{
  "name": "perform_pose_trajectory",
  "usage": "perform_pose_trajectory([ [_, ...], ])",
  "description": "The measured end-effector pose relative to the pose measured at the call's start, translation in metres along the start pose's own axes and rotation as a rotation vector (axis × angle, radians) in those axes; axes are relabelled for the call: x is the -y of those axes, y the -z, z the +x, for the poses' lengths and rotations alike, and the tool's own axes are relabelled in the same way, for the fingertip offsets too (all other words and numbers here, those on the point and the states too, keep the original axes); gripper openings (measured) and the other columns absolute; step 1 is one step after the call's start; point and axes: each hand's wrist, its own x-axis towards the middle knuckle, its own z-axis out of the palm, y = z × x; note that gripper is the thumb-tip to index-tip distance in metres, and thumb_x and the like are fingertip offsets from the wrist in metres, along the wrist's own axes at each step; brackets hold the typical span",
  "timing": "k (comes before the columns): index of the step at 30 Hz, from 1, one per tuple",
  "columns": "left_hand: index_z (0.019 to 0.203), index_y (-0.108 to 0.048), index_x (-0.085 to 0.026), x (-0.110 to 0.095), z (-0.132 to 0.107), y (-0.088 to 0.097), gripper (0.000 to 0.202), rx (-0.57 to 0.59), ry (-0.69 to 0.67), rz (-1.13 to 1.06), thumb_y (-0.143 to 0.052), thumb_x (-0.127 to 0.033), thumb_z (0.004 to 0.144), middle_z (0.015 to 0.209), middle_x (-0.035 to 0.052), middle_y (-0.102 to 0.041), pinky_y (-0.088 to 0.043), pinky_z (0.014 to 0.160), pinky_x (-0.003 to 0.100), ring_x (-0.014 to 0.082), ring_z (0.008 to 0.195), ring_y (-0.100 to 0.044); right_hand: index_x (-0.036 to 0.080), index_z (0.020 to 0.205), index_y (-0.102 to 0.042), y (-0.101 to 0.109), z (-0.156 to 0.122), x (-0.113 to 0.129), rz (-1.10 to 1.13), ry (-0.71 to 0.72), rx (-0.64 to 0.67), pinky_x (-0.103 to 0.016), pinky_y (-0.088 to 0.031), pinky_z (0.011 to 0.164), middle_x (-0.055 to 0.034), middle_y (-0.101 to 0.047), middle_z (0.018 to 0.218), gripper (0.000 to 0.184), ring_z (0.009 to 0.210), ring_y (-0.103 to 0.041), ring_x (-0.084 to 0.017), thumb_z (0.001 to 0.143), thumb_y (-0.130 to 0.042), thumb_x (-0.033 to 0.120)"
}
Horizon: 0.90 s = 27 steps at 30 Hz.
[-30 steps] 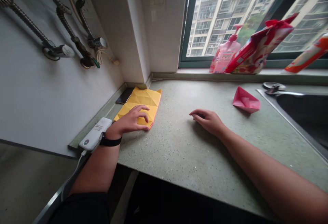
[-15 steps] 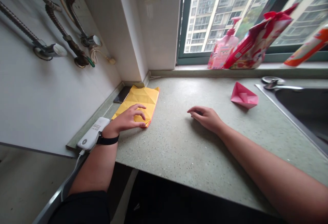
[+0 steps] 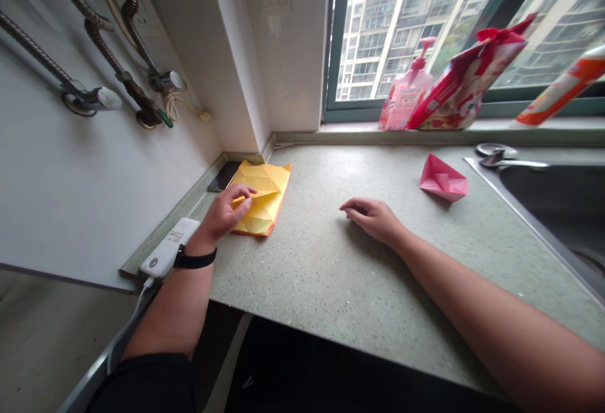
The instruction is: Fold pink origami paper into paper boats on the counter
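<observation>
Left hand (image 3: 223,215), fingertips pinched, apparently lifts yellow paper (image 3: 263,212) — next calls for steady peeling; right hand (image 3: 373,216) loosely curled, contents unclear.

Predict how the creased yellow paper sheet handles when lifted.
The creased yellow paper sheet will probably flop, as it looks thin, yet, being so creased, may keep some angular shape. Being paper, it should feel light for its size.

My left hand (image 3: 225,216) covers part of the yellow paper (image 3: 265,212); my view's right edge crops the sink (image 3: 558,211) and the orange tube (image 3: 560,90).
</observation>
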Motion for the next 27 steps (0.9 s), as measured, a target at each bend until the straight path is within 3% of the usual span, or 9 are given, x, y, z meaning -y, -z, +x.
perform_pose_trajectory([
  [5,0.104,-0.062,-0.022,-0.01,0.005,-0.005,0.016,-0.239,-0.073,-0.086,-0.06,-0.037,0.106,0.124,0.0108,-0.077,-0.064,0.105,0.044,0.0235,0.116,-0.075,0.026,0.097,-0.083,-0.004,0.001,-0.006,0.039,0.062,-0.018,-0.037,-0.059,0.085,-0.0045,-0.084,0.095,0.02,0.089,-0.077,-0.024,0.092,-0.064,0.028],
  [9,0.106,-0.063,-0.022,-0.044,0.018,-0.008,0.007,-0.26,-0.276,0.086,-0.06,-0.028,0.108,0.124,0.0096,-0.077,-0.063,0.106,0.043,0.0231,0.118,-0.075,0.026,0.101,-0.082,-0.006,0.003,-0.01,0.073,0.045,-0.032,-0.037,-0.057,0.08,-0.0035,-0.081,0.088,0.02,0.081,-0.074,-0.022,0.093,-0.064,0.03],
  [11,0.105,-0.062,-0.022,-0.066,0.025,-0.018,0.004,-0.16,-0.425,0.173,-0.06,-0.021,0.108,0.123,0.0084,-0.077,-0.062,0.107,0.043,0.0229,0.119,-0.075,0.026,0.111,-0.08,-0.008,0.005,-0.011,0.128,0.018,-0.04,-0.037,-0.058,0.08,-0.0022,-0.079,0.083,0.023,0.076,-0.072,-0.021,0.095,-0.066,0.032],
  [13,0.106,-0.06,-0.022,-0.09,0.03,-0.036,0.005,-0.063,-0.537,0.211,-0.059,-0.018,0.109,0.124,0.0088,-0.077,-0.063,0.101,0.04,0.0225,0.116,-0.075,0.025,0.127,-0.074,-0.011,0.007,-0.012,0.269,-0.027,-0.062,-0.036,-0.06,0.081,-0.004,-0.081,0.091,0.032,0.081,-0.074,-0.021,0.099,-0.065,0.038],
  [16,0.109,-0.06,-0.021,-0.121,0.031,-0.076,0.005,0.058,-0.65,0.247,-0.057,-0.018,0.11,0.125,0.01,-0.078,-0.064,0.087,0.035,0.0218,0.106,-0.077,0.023,0.147,-0.058,-0.01,0.011,-0.015,0.554,-0.139,-0.124,-0.034,-0.061,0.07,-0.0084,-0.081,0.103,0.049,0.083,-0.077,-0.022,0.108,-0.051,0.051],
  [19,0.11,-0.061,-0.02,-0.145,0.026,-0.119,0.011,0.154,-0.731,0.248,-0.051,-0.018,0.112,0.123,0.01,-0.079,-0.063,0.082,0.034,0.0224,0.102,-0.078,0.025,0.153,-0.05,0.001,0.015,-0.027,0.66,-0.203,-0.202,-0.034,-0.063,0.071,-0.0085,-0.079,0.108,0.06,0.087,-0.078,-0.023,0.107,-0.049,0.063],
  [21,0.108,-0.063,-0.019,-0.156,0.022,-0.144,0.016,0.247,-0.768,0.246,-0.047,-0.018,0.113,0.123,0.0102,-0.079,-0.063,0.084,0.035,0.0231,0.102,-0.077,0.026,0.154,-0.051,0.013,0.016,-0.038,0.587,-0.226,-0.256,-0.035,-0.065,0.075,-0.0075,-0.077,0.109,0.066,0.092,-0.078,-0.024,0.101,-0.058,0.065],
  [23,0.111,-0.065,-0.018,-0.162,0.019,-0.162,0.019,0.353,-0.8,0.224,-0.046,-0.021,0.114,0.124,0.0111,-0.078,-0.063,0.085,0.036,0.0236,0.101,-0.077,0.026,0.152,-0.054,0.025,0.015,-0.05,0.425,-0.242,-0.309,-0.039,-0.065,0.082,-0.0067,-0.078,0.11,0.069,0.096,-0.077,-0.026,0.094,-0.071,0.058],
  [27,0.134,-0.065,-0.016,-0.156,0.022,-0.175,0.029,0.578,-0.843,0.149,-0.058,-0.035,0.112,0.141,0.0173,-0.073,-0.063,0.1,0.042,0.0282,0.117,-0.076,0.025,0.147,-0.059,0.038,0.013,-0.065,0.109,-0.227,-0.375,-0.048,-0.062,0.097,-0.0079,-0.08,0.114,0.066,0.103,-0.077,-0.031,0.086,-0.077,0.039],
])
